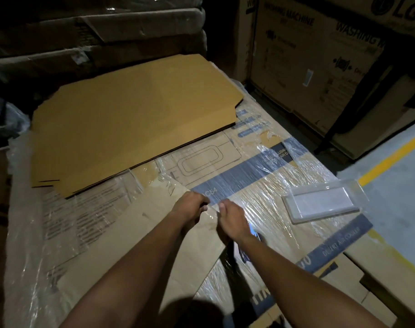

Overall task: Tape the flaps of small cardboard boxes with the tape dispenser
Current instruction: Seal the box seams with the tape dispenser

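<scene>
Tape, thin, clingy and light: we pinch its free end between left hand and right hand.

- Lighting dim; the upper left, at 10 to 11 o'clock, lies in deep shadow.
- Large cartons printed "WASHING MACHINE" stand stacked at 1 o'clock.
- Worn brown cartons are piled at 11 o'clock.
- Grey concrete floor at 3 o'clock carries a painted yellow line.
- The surface is a flat carton under clear plastic wrap.
</scene>
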A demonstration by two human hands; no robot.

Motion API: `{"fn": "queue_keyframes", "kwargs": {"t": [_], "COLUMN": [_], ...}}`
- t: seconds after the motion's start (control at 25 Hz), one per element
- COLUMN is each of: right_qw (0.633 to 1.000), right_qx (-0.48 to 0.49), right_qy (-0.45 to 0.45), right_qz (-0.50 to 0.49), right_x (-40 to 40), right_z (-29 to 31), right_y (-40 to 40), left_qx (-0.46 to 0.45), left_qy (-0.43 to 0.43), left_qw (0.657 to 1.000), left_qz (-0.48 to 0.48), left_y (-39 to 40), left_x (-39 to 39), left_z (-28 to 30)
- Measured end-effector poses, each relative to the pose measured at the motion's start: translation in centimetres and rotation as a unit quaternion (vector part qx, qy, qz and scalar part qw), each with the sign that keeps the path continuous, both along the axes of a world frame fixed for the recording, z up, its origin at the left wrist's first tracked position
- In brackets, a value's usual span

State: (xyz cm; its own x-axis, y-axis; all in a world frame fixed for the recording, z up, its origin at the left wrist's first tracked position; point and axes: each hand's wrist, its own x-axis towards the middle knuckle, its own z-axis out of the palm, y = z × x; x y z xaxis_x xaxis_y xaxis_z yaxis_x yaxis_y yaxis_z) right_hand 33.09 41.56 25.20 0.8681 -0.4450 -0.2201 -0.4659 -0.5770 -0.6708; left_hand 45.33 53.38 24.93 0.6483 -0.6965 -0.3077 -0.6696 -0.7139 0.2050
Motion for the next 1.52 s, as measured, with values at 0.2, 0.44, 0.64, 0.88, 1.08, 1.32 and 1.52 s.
{"fn": "queue_keyframes", "kwargs": {"t": [0.2, 0.44, 0.64, 0.88, 1.08, 1.32, 1.52], "right_qw": [0.979, 0.973, 0.975, 0.975, 0.954, 0.945, 0.941], "right_qx": [-0.112, -0.111, -0.025, 0.023, 0.162, 0.225, 0.229], "right_qy": [0.079, 0.155, 0.193, 0.217, 0.237, 0.114, 0.248], "right_qz": [0.15, 0.132, 0.107, 0.029, -0.084, -0.207, -0.033], "right_x": [1.4, -2.7, -0.1, -1.2, -1.5, 2.3, 1.9], "right_z": [1.2, -0.8, 0.4, -1.0, -1.2, 0.8, 2.1], "right_y": [1.8, -2.5, -2.6, -2.2, 0.1, -1.0, 3.6], "left_qx": [0.092, 0.144, 0.153, 0.121, 0.101, -0.109, 0.022], "left_qy": [-0.048, 0.033, 0.051, 0.033, 0.066, 0.042, 0.086], "left_qw": [0.991, 0.966, 0.959, 0.952, 0.929, 0.892, 0.851], "left_qz": [0.08, 0.214, 0.232, 0.279, 0.351, 0.438, 0.518], "left_y": [1.1, 1.7, 1.3, 3.1, 3.2, 7.9, 12.9], "left_x": [1.2, 3.3, 6.4, 7.8, 7.8, 8.4, 5.8], "left_z": [0.3, 1.1, 2.5, 2.0, 2.4, 2.5, 0.5]}}
